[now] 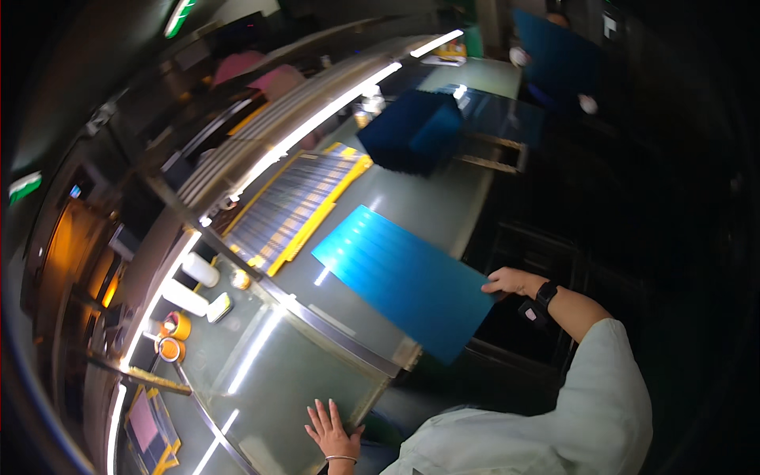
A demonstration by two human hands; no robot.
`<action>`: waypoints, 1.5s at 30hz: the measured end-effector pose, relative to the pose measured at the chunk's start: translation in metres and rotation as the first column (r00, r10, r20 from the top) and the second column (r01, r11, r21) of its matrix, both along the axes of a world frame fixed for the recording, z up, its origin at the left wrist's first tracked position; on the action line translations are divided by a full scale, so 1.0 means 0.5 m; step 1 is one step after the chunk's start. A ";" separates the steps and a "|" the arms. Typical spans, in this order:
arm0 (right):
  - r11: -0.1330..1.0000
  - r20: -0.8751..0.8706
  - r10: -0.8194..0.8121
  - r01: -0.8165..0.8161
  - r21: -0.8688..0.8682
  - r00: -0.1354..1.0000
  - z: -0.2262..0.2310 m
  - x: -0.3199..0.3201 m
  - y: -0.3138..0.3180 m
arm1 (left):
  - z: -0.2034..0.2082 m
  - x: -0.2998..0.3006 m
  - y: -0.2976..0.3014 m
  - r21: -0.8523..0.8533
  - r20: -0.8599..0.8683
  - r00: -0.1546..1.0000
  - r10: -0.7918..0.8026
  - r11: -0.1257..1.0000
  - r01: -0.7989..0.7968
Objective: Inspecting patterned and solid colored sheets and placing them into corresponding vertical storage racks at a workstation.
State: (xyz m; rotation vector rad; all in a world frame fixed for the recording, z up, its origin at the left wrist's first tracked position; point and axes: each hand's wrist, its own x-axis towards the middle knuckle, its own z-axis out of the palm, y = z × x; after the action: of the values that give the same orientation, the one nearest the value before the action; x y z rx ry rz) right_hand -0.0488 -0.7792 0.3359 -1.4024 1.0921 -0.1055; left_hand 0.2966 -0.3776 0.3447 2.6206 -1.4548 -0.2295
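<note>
My right hand (516, 282), with a dark watch on its wrist, pinches the right edge of a large, flat, shiny blue sheet (412, 285). The sheet lies tilted across the table's near side, and its lower corner sticks out past the table edge. I cannot tell whether it rests on the surface or is held just above it. My left hand (332, 435), wearing a thin bracelet, is by the front edge of the glossy grey-green tabletop (293, 388). Its fingers are spread and it holds nothing.
A metal bar (340, 336) crosses the table under a frame with light tubes (317, 115). Yellow-edged striped panels (297, 210), a dark blue ridged stack (412, 131), orange tape rolls (172, 348) and white cylinders (186, 297) lie along it. Another person holds a dark blue sheet (558, 59).
</note>
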 end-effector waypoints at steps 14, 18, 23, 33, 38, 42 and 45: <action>0.949 0.610 -0.311 0.207 0.237 0.729 0.011 0.073 0.322 | 0.001 -0.026 -0.018 0.035 0.135 0.990 -0.038 0.999 0.034; 0.880 0.548 -0.392 0.475 -0.011 0.739 0.082 -0.030 0.344 | 0.003 -0.029 -0.019 0.050 0.114 0.994 0.001 0.999 -0.006; 0.345 0.477 -0.630 0.771 -0.535 0.613 0.096 -0.171 0.320 | 0.006 -0.033 -0.027 0.093 0.132 0.991 0.007 0.996 -0.019; 0.296 -0.173 -0.928 0.372 -0.880 0.330 -0.149 -0.282 0.210 | 0.003 -0.038 -0.034 0.098 0.140 0.990 0.023 0.995 -0.037; 0.451 -0.291 -0.879 0.461 -0.764 0.378 -0.238 -0.228 0.201 | -0.002 -0.040 -0.038 0.096 0.153 0.988 0.027 0.994 -0.042; 0.451 -0.279 -0.875 0.456 -0.767 0.397 -0.258 -0.183 0.189 | -0.003 -0.042 -0.040 0.115 0.142 0.988 0.053 0.991 -0.070; 0.454 -0.290 -0.873 0.435 -0.778 0.392 -0.260 -0.164 0.180 | -0.003 -0.042 -0.042 0.129 0.141 0.988 0.063 0.988 -0.082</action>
State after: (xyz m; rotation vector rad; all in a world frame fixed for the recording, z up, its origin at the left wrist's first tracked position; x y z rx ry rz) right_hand -0.1306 -0.6891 0.2061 -1.4225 2.4594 -0.6785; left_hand 0.2755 -0.3986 0.3434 2.8431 -1.4276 -0.1474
